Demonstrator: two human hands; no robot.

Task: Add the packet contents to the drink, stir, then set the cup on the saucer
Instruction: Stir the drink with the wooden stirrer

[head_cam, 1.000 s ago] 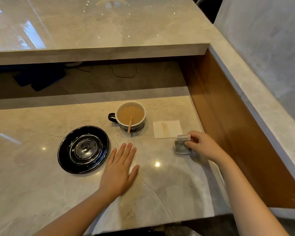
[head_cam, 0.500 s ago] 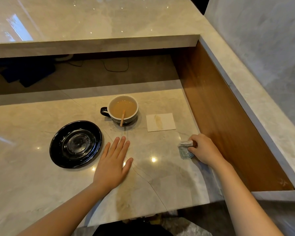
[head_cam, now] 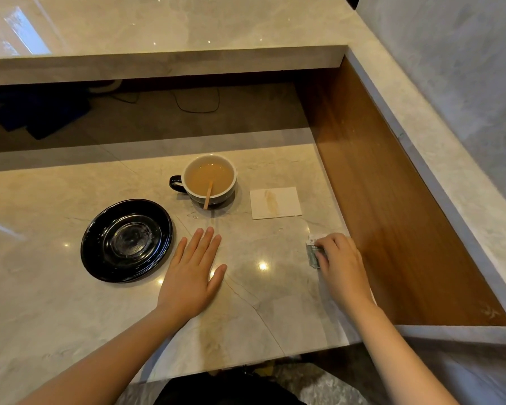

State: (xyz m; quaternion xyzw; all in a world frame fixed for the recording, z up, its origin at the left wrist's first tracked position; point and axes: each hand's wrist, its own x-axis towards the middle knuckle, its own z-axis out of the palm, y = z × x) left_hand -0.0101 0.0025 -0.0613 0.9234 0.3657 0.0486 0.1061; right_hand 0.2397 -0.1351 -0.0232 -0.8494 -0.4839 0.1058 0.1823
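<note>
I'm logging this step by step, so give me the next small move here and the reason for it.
Probably lift the packet off the counter with the right hand and carry it toward the cup. That hand's fingers lie on the packet, which looks flat on the counter, the stirrer already leans in the drink, and the saucer sits bare.

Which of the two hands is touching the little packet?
The right hand, fingers on the packet by the wooden wall; the left hand lies flat.
</note>
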